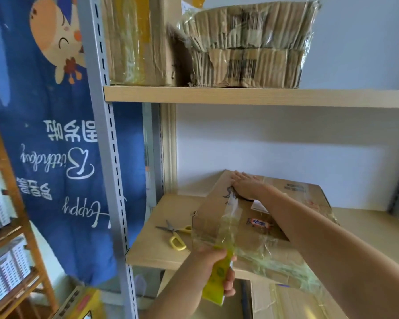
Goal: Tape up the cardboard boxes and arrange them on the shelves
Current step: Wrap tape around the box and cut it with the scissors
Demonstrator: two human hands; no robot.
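We see the cardboard box [260,229] lying on the shelf [168,256]. Our right hand [245,185] presses flat, fingers spread, on the box's far edge. Our left hand [217,272], grip clamped on the tape roll [218,276], stretches tape [229,221] over the box's near edge. Scissors [176,233] lie left of the box.

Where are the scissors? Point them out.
The scissors lie on the lower shelf board, just left of the cardboard box, beyond the left hand holding the tape roll.

Tape roll [217,277] mostly hidden by left hand [213,263], lower box [286,300] cut off by bottom edge
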